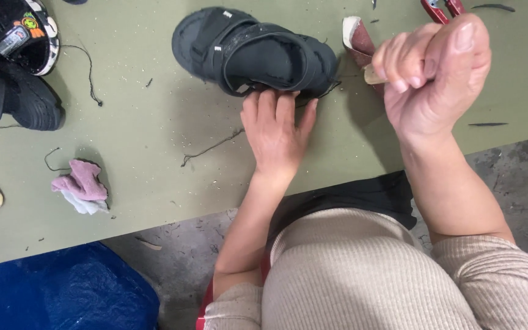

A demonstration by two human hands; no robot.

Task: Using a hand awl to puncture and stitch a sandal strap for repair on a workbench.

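A black strapped sandal (255, 52) lies on its sole on the olive-green table (154, 146). My left hand (276, 131) rests flat on the table, fingers apart, with its fingertips against the sandal's near edge. My right hand (432, 76) is raised above the table to the right of the sandal, curled into a fist around a small pale piece, of which only one end (372, 74) shows. Behind that hand lies a folded piece of reddish-brown sandpaper (357, 38). A thin dark thread (212, 146) trails across the table to the left of my left hand.
Other black sandals (13, 73) sit at the far left, one with a colourful patch. A pink and white rag (82, 186) lies near the left front edge. Red tool handles (442, 7) poke in at the top right. A blue bag (62, 290) sits on the floor below the table.
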